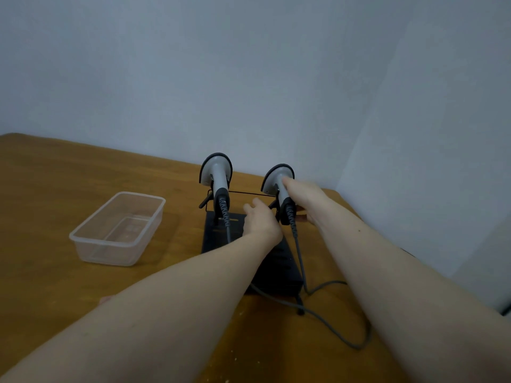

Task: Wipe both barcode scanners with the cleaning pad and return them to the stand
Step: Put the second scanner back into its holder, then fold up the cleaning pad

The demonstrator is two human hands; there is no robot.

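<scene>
Head view: bare forearms reach forward over the wooden table (55, 189). Right hand (304, 197) wraps the right scanner (279, 186), seated on the black stand (221, 236). Left hand (261, 217), fingers loosely curled, rests beside it. Left scanner (215, 172) sits upright; clear tub (116, 228) lies left.

We have one head-worn wide-angle view, looking forward and down along both forearms at the brown wooden counter (55, 175), the black metal stand (221, 239) close ahead, pale wall behind it.
</scene>
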